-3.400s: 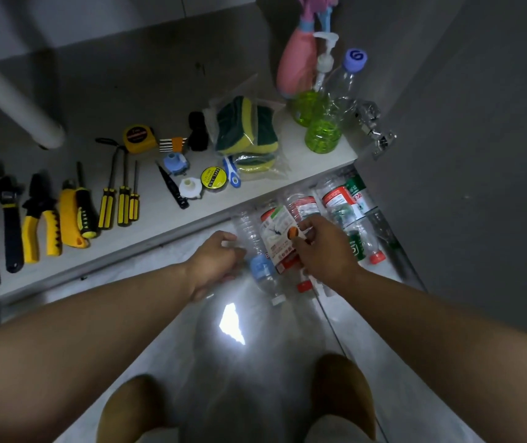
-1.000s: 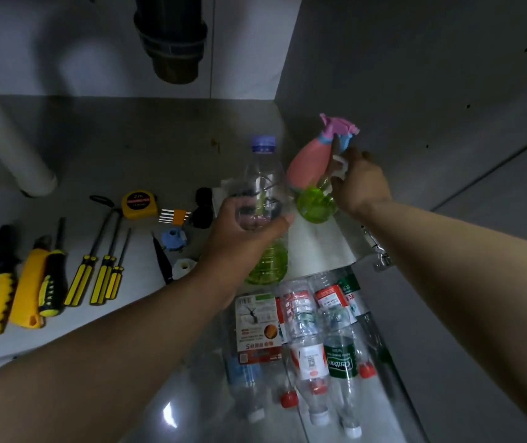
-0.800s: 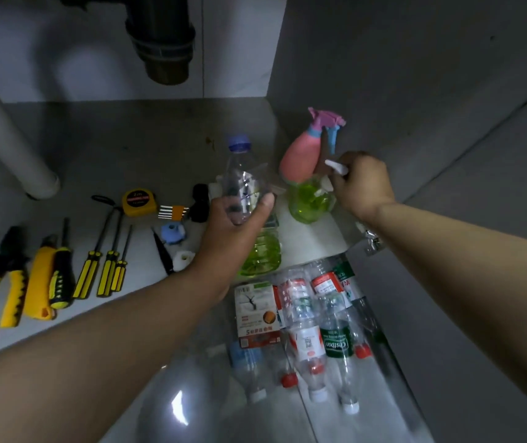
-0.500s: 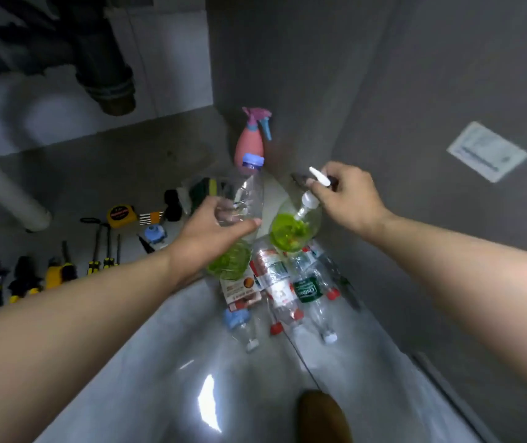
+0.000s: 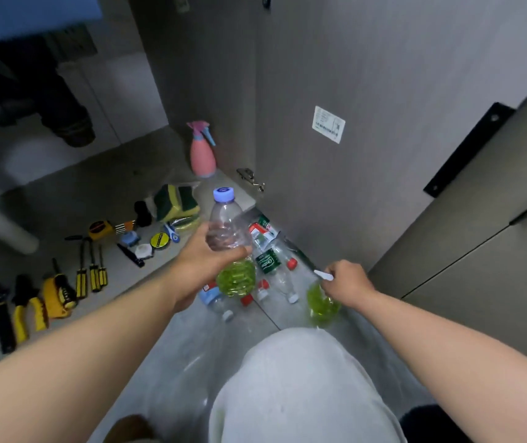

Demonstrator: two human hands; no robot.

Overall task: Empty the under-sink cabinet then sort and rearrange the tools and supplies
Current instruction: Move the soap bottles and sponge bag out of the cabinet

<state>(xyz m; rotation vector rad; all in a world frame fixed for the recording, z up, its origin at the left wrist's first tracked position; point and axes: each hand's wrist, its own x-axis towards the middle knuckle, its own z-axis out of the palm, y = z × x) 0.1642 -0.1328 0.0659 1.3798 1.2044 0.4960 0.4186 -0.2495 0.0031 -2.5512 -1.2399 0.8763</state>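
- Nearest to me, at 6 o'clock, a knee in pale grey cloth [image 5: 300, 385] fills the bottom of the view, with both bare forearms reaching forward either side of it.
- My right hand [image 5: 347, 282] sits at about 4 o'clock from centre, fingers closed round the top of a small pump bottle [image 5: 321, 303]. Its white nozzle pokes out to the left of my knuckles, and the round belly of green liquid hangs directly under the hand, low over the floor; I cannot tell whether it touches.
- My left hand [image 5: 206, 262] is just left of centre, wrapped round the waist of a clear plastic bottle [image 5: 228, 238]. The bottle is held upright: the blue cap stands above my thumb at 12 o'clock, and the green liquid in its lower part shows below my fingers at 6 o'clock.
- Behind and beneath that bottle, a cluster of empty water bottles [image 5: 271, 266] lies on the floor tiles, between my two hands, red and white caps pointing toward me.
- Farther, at 9 to 10 o'clock, on the cabinet floor [image 5: 121, 187]: yellow-handled pliers [image 5: 28, 311], three screwdrivers [image 5: 91, 273], a tape measure [image 5: 99, 229], rolls of tape [image 5: 159, 240].
- Beyond them, bagged green-and-yellow sponges [image 5: 176, 204].
- Farthest, at 12 o'clock, a pink spray bottle [image 5: 202, 153] stands upright against the cabinet's side wall, well apart from both hands.
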